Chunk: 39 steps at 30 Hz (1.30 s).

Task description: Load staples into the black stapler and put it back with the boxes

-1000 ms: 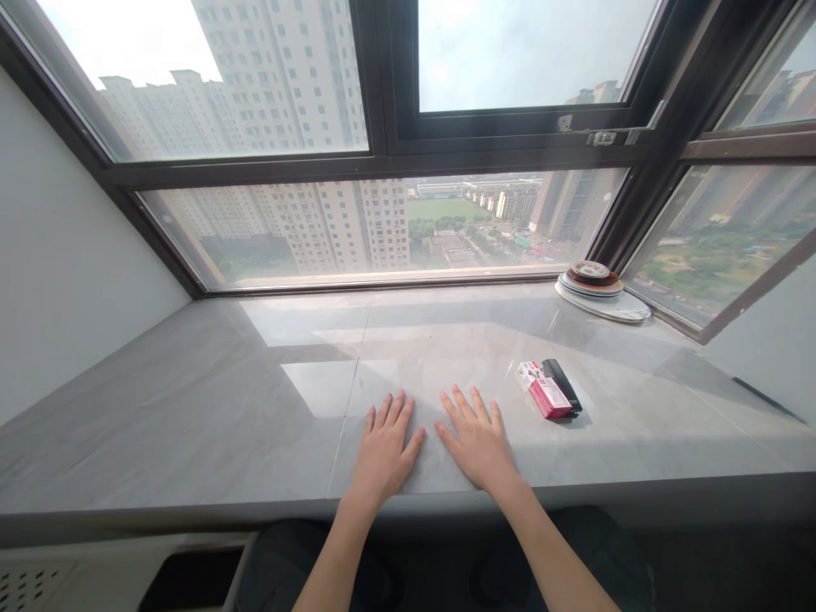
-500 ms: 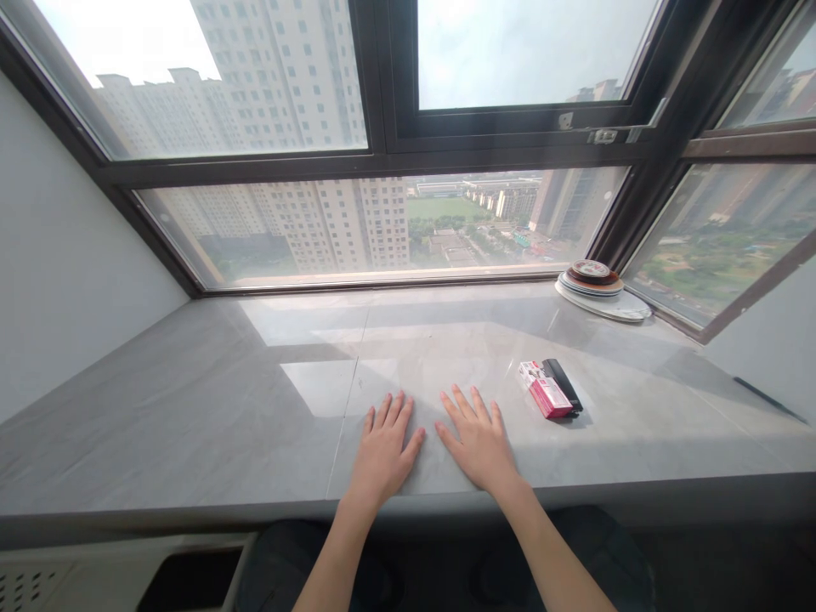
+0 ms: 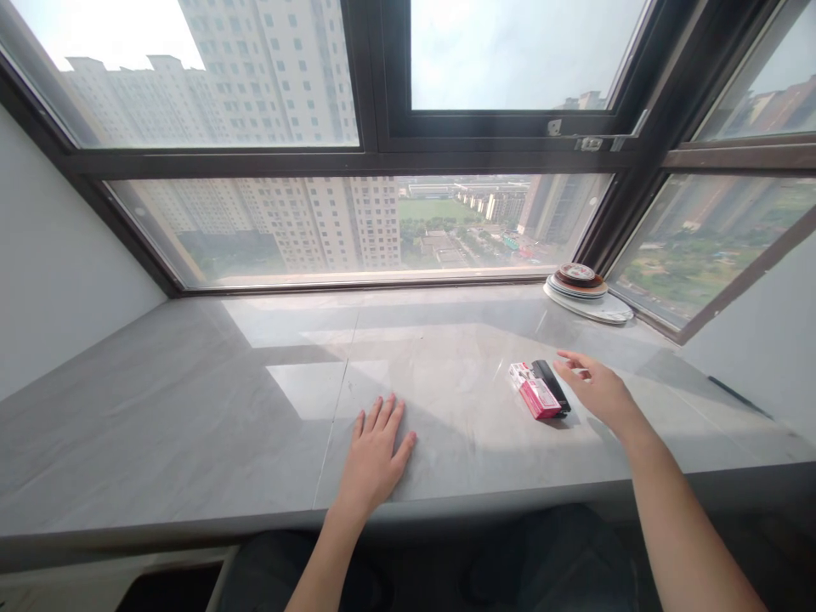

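My left hand [image 3: 373,455] lies flat on the grey windowsill [image 3: 191,425], its fingers spread and nothing in it. Over to the right, my right hand [image 3: 592,389] hovers beside a black stapler-like object [image 3: 551,387], thumb and fingers apart and slightly curled. No thing shows between them. The black object lies against a small red and white box [image 3: 535,396], which covers part of its left side. I cannot tell whether my right fingertips touch the black object.
A stack of plates [image 3: 577,289] stands in the far right corner by the window frame [image 3: 382,163]. A thin dark strip [image 3: 739,398] lies along the right wall. The sill's front edge [image 3: 497,501] runs just before my legs.
My right hand has lifted off the sill and moved right, to beside the black object and the box. My left hand stays flat on the sill. The view has shifted slightly.
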{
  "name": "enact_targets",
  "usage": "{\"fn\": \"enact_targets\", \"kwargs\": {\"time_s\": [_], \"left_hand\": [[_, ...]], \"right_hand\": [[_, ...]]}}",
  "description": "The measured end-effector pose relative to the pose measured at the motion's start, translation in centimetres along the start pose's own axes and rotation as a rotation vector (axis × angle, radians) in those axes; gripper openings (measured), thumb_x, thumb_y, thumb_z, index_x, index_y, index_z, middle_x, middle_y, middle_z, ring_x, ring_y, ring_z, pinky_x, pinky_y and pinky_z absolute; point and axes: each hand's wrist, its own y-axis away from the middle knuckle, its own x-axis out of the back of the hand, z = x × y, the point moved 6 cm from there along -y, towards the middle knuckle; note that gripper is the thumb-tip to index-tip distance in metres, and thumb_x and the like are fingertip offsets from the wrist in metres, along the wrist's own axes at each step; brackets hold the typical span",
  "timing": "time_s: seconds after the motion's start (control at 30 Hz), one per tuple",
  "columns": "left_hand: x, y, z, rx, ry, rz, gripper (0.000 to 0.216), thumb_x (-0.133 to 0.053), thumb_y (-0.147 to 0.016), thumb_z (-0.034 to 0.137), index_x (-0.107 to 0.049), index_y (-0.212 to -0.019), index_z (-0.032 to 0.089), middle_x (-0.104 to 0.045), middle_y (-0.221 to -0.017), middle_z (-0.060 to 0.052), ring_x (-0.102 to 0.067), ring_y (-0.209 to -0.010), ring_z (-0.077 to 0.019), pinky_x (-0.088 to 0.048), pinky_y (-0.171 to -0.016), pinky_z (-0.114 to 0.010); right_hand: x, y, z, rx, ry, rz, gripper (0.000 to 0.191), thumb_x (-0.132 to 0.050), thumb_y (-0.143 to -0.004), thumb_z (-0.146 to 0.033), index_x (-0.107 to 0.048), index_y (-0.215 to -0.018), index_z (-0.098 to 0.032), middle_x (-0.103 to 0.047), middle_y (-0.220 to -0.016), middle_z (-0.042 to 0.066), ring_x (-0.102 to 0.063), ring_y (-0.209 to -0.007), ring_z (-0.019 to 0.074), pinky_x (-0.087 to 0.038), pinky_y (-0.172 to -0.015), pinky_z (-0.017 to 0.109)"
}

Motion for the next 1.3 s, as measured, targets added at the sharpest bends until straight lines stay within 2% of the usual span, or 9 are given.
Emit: {"fn": "enact_targets", "kwargs": {"time_s": [0.13,0.27,0.37,0.5,0.73,0.87,1.0,1.1,1.3], "left_hand": [[0.0,0.0,0.0,-0.001,-0.001,-0.001,0.056,-0.033,-0.106,0.051,-0.034,-0.160,0.034,-0.025,-0.170,0.001,-0.019,-0.159,-0.0270,-0.019,-0.127,-0.052],[-0.1,-0.1,0.0,-0.002,-0.003,-0.006,0.056,-0.034,-0.106,0.050,-0.033,-0.160,0.034,-0.025,-0.170,0.002,-0.018,-0.159,-0.0265,-0.019,-0.128,-0.052],[-0.2,-0.2,0.0,0.002,0.016,0.000,0.056,-0.035,-0.106,0.050,-0.034,-0.160,0.034,-0.025,-0.170,0.002,-0.019,-0.159,-0.0271,-0.018,-0.128,-0.053],[0.0,-0.2,0.0,0.000,0.080,0.007,0.058,-0.039,-0.104,0.055,-0.036,-0.159,0.035,-0.027,-0.169,0.000,-0.020,-0.158,-0.0284,-0.017,-0.127,-0.054],[1.3,-0.2,-0.6,0.089,0.361,0.083,0.063,-0.052,-0.098,0.061,-0.044,-0.153,0.031,-0.050,-0.156,-0.005,-0.041,-0.147,-0.0275,-0.024,-0.125,-0.051],[1.4,-1.3,0.5,0.262,0.522,0.230,0.058,-0.058,-0.097,0.050,-0.046,-0.148,0.024,-0.055,-0.147,-0.010,-0.047,-0.139,-0.0281,-0.038,-0.117,-0.047],[1.4,-2.8,3.4,0.324,0.453,0.314,0.070,-0.065,-0.089,0.038,-0.040,-0.151,0.021,-0.050,-0.147,-0.014,-0.045,-0.136,-0.0327,-0.040,-0.113,-0.048],[1.6,-3.4,4.5,0.327,0.318,0.314,0.073,-0.066,-0.087,0.033,-0.037,-0.153,0.022,-0.051,-0.140,-0.015,-0.049,-0.129,-0.0339,-0.044,-0.104,-0.047],[1.2,-3.2,3.7,0.328,0.233,0.204,0.059,-0.064,-0.088,0.039,-0.049,-0.142,0.020,-0.063,-0.116,-0.013,-0.062,-0.109,-0.0295,-0.048,-0.091,-0.038]], "right_hand": [[-2.3,-0.4,6.2,-0.218,-0.254,-0.298,0.064,-0.064,-0.086,-0.061,-0.074,-0.127,-0.013,-0.076,-0.096,0.016,-0.064,-0.066,0.0195,-0.048,-0.055,0.030],[-5.0,1.2,6.9,-0.293,-0.342,-0.384,0.064,-0.071,-0.082,-0.062,-0.077,-0.117,-0.008,-0.071,-0.070,0.009,-0.053,-0.052,0.0144,-0.042,-0.048,0.026],[-7.3,2.8,4.7,-0.275,-0.399,-0.391,0.060,-0.073,-0.082,-0.061,-0.078,-0.115,-0.011,-0.069,-0.069,0.006,-0.057,-0.055,0.0154,-0.045,-0.049,0.025],[-11.7,5.6,-0.9,-0.203,-0.509,-0.394,0.048,-0.071,-0.084,-0.058,-0.081,-0.107,-0.017,-0.075,-0.100,0.010,-0.063,-0.064,0.0162,-0.054,-0.055,0.027],[-19.0,10.9,-10.5,-0.040,-0.398,-0.319,0.049,-0.054,-0.094,-0.060,-0.079,-0.106,-0.021,-0.070,-0.079,0.005,-0.060,-0.057,0.0172,-0.047,-0.050,0.027],[-19.3,12.2,-12.9,0.128,-0.265,-0.130,0.048,-0.046,-0.100,-0.056,-0.076,-0.089,-0.020,-0.069,-0.082,0.007,-0.062,-0.068,0.0191,-0.048,-0.067,0.030],[-18.1,11.7,-12.0,0.144,-0.228,-0.110,0.046,-0.047,-0.101,-0.054,-0.076,-0.096,-0.019,-0.071,-0.088,0.009,-0.064,-0.074,0.0206,-0.047,-0.072,0.030],[-16.7,11.2,-10.4,0.115,-0.203,-0.102,0.048,-0.047,-0.100,-0.057,-0.076,-0.098,-0.019,-0.072,-0.088,0.009,-0.064,-0.076,0.0218,-0.047,-0.071,0.029],[-15.0,11.3,-8.4,0.035,-0.251,-0.061,0.061,-0.049,-0.094,-0.069,-0.078,-0.095,-0.016,-0.074,-0.079,0.012,-0.064,-0.071,0.0239,-0.046,-0.063,0.029]]}}
